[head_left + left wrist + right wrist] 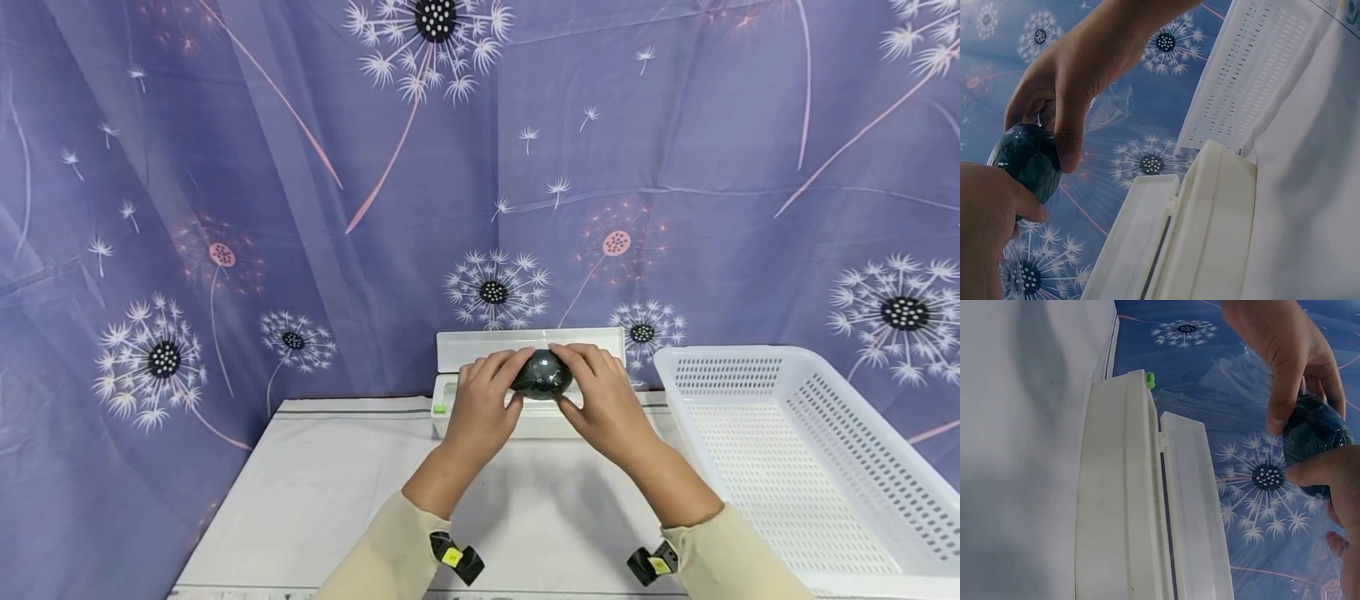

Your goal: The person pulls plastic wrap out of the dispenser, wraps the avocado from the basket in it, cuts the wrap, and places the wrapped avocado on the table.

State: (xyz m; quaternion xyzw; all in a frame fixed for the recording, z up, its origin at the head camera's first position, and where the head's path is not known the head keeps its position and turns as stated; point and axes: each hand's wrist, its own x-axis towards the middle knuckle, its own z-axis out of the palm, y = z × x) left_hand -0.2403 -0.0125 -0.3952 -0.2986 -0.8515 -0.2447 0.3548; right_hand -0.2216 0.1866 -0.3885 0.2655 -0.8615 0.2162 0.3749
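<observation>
Both hands hold a dark green, rounded thing [542, 375] covered in shiny clear plastic wrap. My left hand [483, 408] grips its left side between thumb and fingers, and my right hand [600, 404] grips its right side the same way. Loose clear film [1235, 375] trails by the left hand in the right wrist view. More film [1113, 109] shows behind the right hand in the left wrist view. Just beneath the hands stands a long white box [536, 427], its lid [480, 352] raised at the back. What the wrap covers cannot be told for certain.
A white perforated plastic basket [787, 475] stands at the right. A small green piece [439, 409] sits at the box's left end. The table [315, 492] has a white cloth, and a purple dandelion-print curtain [405, 275] hangs behind it.
</observation>
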